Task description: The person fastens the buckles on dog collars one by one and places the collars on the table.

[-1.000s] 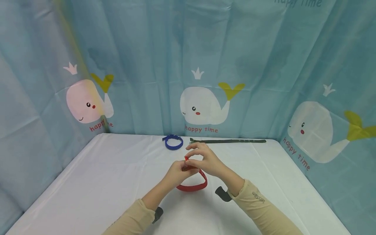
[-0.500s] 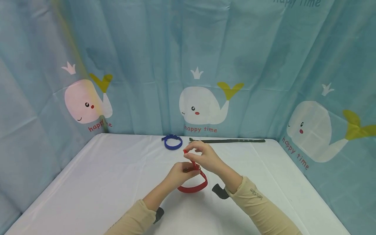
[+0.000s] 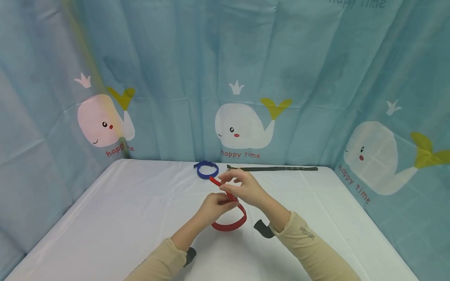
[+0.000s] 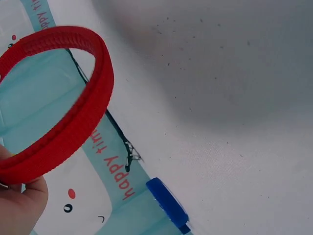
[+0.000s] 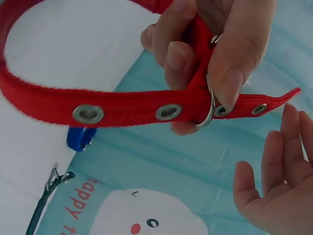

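Red collar [image 3: 229, 226]: looped in the air above the white worktop [image 3: 140, 218]; we see its tail [image 5: 278, 101] running past the metal ring [image 5: 213, 108].
Left hand [image 3: 212, 207]: fingers pinching the red collar beside the ring.
Right hand [image 3: 244, 188]: fingers loosely parted just beside the tail's tip, released as far as we can see; contact we cannot tell.
Step at the ring: we judge the tail is being worked there, fastening or undoing unclear.
Next for the tail: seems to call for a right-hand pinch while the left steadies the ring.
Curtain lettering [image 3: 241, 155]: we read "happy time" in red beneath the whales.
Right sleeve print [image 3: 307, 233]: perhaps "Letsslim"; too small for us to be sure.
Red collar label: we make out none.
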{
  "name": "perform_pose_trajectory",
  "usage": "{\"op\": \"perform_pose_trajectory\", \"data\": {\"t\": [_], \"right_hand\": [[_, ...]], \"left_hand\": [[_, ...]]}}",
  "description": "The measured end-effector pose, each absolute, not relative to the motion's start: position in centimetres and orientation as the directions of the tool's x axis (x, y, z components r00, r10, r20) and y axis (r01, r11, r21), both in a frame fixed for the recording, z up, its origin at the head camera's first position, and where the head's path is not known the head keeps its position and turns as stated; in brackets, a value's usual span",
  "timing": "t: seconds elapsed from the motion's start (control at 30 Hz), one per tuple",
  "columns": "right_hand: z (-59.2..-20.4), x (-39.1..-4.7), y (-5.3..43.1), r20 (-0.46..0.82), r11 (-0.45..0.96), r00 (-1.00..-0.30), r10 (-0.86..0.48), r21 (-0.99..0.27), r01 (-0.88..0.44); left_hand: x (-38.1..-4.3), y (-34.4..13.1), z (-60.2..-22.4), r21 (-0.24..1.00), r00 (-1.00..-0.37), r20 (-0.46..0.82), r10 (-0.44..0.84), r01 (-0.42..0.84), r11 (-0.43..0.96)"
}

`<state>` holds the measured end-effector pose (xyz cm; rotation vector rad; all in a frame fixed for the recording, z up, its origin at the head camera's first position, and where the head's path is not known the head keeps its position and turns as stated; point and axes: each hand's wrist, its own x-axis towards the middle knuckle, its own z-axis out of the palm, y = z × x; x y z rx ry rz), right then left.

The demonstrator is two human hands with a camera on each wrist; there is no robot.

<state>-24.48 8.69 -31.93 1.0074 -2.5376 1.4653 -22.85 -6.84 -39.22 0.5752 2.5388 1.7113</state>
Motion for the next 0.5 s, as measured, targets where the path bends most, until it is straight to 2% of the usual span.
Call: {"op": "perform_pose_trajectory", "data": {"t": [0.3, 0.5], "right_hand": [[-32.5, -24.7, 9.3, 0.344, 0.395, -0.750, -0.564, -0.686, -0.611], [-32.8, -24.6, 9.9, 0.302, 0.368, -0.809, -0.504, -0.772, -0.518]], "left_hand": [[-22.6, -6.5, -38.9, 0.888, -0.928, 0.190, 0.321, 0.301, 0.347], [-22.6, -6.7, -39.0, 0.888, -0.947, 0.150, 0.284, 0.255, 0.382]]}}
